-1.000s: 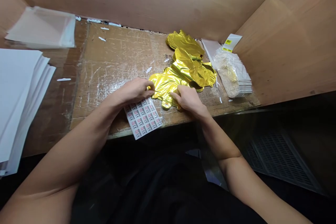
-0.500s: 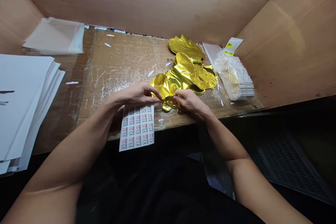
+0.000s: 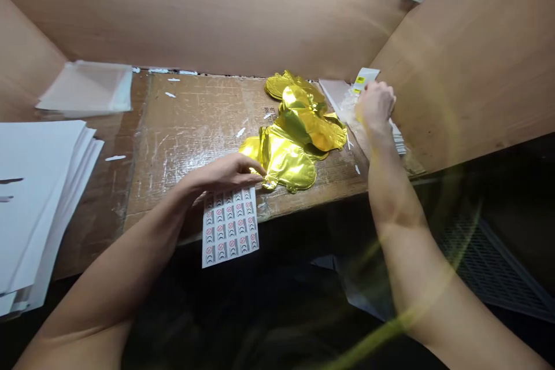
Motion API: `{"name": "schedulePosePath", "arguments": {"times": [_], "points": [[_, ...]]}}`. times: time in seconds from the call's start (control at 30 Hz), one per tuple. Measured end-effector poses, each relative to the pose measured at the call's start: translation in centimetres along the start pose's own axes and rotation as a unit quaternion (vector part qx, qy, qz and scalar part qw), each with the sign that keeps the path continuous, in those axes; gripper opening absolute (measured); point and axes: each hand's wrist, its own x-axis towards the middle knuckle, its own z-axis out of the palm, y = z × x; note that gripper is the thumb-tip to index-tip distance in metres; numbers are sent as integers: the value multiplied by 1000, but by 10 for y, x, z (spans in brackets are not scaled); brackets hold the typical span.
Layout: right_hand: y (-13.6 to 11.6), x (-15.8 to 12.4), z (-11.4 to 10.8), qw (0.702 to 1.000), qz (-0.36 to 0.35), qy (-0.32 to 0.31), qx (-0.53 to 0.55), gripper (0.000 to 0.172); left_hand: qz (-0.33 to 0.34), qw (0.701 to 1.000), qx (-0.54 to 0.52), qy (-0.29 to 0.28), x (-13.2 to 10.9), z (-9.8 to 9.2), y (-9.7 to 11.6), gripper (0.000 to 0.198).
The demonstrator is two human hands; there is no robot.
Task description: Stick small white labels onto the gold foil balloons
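The left hand reached forward above a white sheet of small printed stickers, which lay at the front edge of a scratched cardboard-covered workbench. Its fingers were stretched out close together, and the fingertips touched the lower edge of a crumpled gold foil balloon. I could not tell if they pinched the foil. This balloon lay at the near end of a loose pile of shiny gold foil balloons, in the middle of the bench.

The right hand was away from the pile, on a pack of clear plastic bags. Its fingers were curled down, just beside a white label with a yellow mark, but I could not tell if they held anything. A stack of white paper sheets lay at the far left.
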Motion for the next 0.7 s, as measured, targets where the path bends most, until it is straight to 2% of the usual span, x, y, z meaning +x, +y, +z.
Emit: {"name": "schedulePosePath", "arguments": {"times": [0.03,0.07,0.1,0.13,0.17,0.2,0.27,0.37,0.47,0.53,0.6,0.7], "points": [[-12,-13,2,999,2,34,4,30,-2,999,-27,35,-1,0,2,32],[-29,-32,8,999,5,28,25,28,-3,995,-56,81,-1,1,4,32],[-49,-55,17,998,5,-18,61,24,-2,987,-81,136,0,3,5,32],[-69,-79,29,989,1,-98,111,22,0,976,-99,192,2,5,6,32],[-87,-102,42,961,-8,-217,172,24,2,964,-108,241,4,8,7,30],[-103,-123,54,931,-1,-291,222,27,3,955,-112,274,6,11,7,30],[-120,-149,74,904,14,-326,276,25,3,949,-123,292,11,16,5,30],[-116,-156,86,911,26,-293,290,20,3,955,-178,235,14,19,1,35],[-100,-151,89,929,21,-260,261,24,7,956,-242,166,13,22,0,51],[-97,-150,92,958,-9,-191,216,25,7,951,-267,158,13,24,0,56],[-98,-151,99,978,-58,-119,160,20,5,946,-280,165,13,27,1,54],[-105,-152,109,986,-116,-82,83,16,7,946,-279,165,14,29,1,52]]}}
